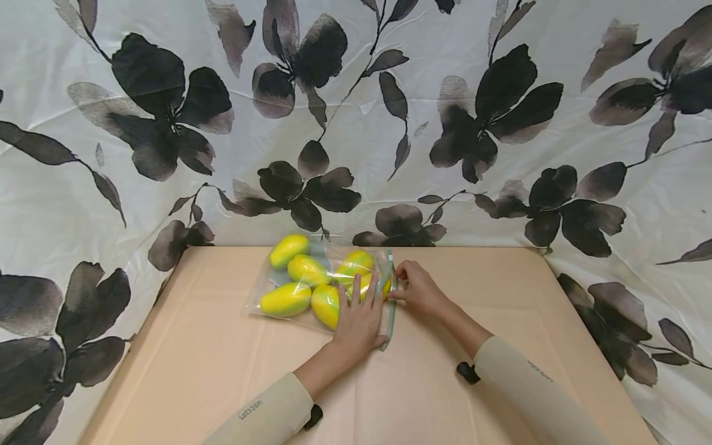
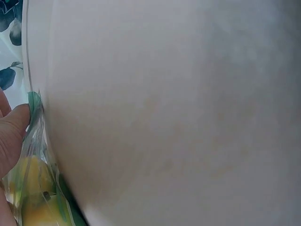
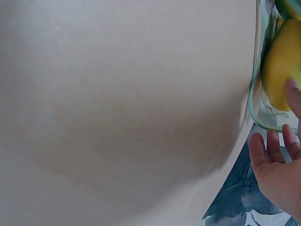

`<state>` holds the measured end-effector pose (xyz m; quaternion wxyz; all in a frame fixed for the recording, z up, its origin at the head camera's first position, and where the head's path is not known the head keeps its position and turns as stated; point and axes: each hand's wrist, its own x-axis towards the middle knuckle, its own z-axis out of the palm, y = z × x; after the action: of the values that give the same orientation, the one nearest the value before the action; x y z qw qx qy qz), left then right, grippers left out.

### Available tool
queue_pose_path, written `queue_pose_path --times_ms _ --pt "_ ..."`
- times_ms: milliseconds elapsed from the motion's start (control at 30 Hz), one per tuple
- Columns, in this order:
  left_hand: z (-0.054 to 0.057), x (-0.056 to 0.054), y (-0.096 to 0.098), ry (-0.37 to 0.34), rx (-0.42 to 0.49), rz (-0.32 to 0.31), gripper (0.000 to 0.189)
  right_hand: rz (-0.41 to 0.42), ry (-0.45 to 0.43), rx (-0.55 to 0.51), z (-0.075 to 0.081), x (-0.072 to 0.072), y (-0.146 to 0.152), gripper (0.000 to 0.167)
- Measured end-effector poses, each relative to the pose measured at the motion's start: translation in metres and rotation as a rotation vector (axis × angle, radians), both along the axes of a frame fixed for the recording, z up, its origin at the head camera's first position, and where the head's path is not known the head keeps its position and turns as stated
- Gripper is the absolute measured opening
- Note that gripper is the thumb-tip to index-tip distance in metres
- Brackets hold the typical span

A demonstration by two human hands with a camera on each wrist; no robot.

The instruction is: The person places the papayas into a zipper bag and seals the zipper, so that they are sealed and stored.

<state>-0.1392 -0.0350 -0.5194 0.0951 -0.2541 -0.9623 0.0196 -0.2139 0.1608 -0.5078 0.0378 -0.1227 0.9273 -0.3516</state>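
A clear zip bag [image 1: 297,318] with a green-edged mouth lies on the board, its mouth to the right. Inside are several yellow-green mangoes [image 1: 285,300]. My left hand [image 1: 358,321] rests over the bag's mouth end, fingers straight and spread across the mangoes. Its thumb [image 2: 18,117] touches the green edge in the left wrist view. At the far part of that edge, my right hand [image 1: 419,290] holds the bag's rim with bent fingers. In the right wrist view, its thumb overlaps a mango [image 3: 280,66] and other fingers [image 3: 258,148] sit just outside the rim.
Underneath is a light tan board [image 1: 222,377], whose far edge runs just behind the bag. White cloth with dark flowers [image 1: 311,198] hangs behind and spreads at both sides. Small black devices [image 1: 468,372] sit at both sleeve cuffs.
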Motion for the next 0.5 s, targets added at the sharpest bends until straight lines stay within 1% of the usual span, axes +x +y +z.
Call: queue_pose_path --times_ms 267,433,500 --pt "0.0 0.001 0.0 0.013 -0.032 0.005 0.115 0.026 -0.025 -0.04 0.003 0.001 0.008 0.053" --pt "0.0 0.001 0.0 0.006 -0.019 0.007 0.117 0.025 -0.043 -0.069 0.01 0.0 0.015 0.054" --pt "0.001 0.001 -0.001 0.0 -0.007 0.009 0.118 0.034 -0.028 -0.062 0.013 -0.002 0.018 0.053"
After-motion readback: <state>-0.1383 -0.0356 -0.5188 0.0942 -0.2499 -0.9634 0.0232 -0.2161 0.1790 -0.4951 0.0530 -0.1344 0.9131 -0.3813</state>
